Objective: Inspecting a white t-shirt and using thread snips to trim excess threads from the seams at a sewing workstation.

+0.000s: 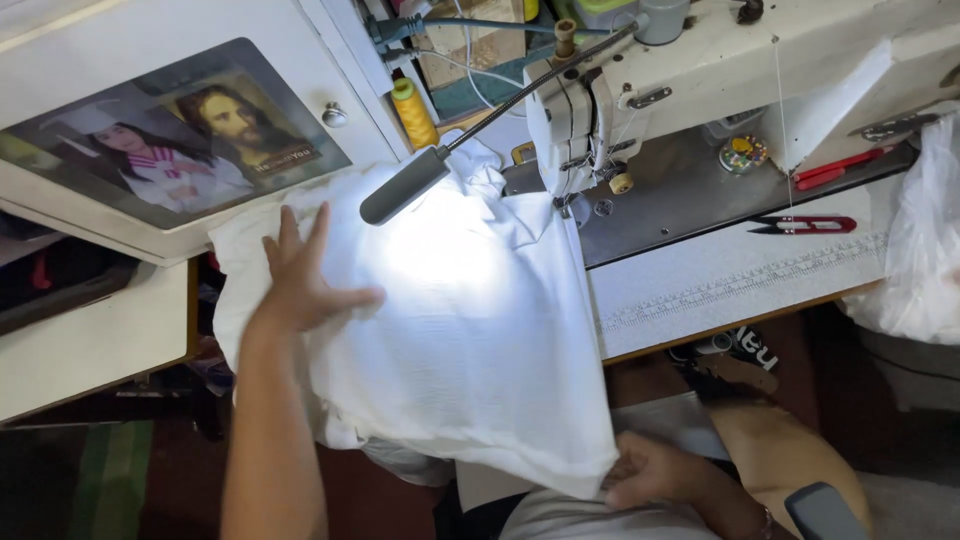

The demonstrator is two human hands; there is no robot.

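Your left hand lies flat with fingers spread wide on the white fabric, which drapes over the front edge of the sewing table and reaches up under the needle of the white sewing machine. Your right hand pinches the fabric's lower corner near your lap. A gooseneck lamp shines on the cloth, with a yellow thread cone behind it and red thread snips on the table to the right.
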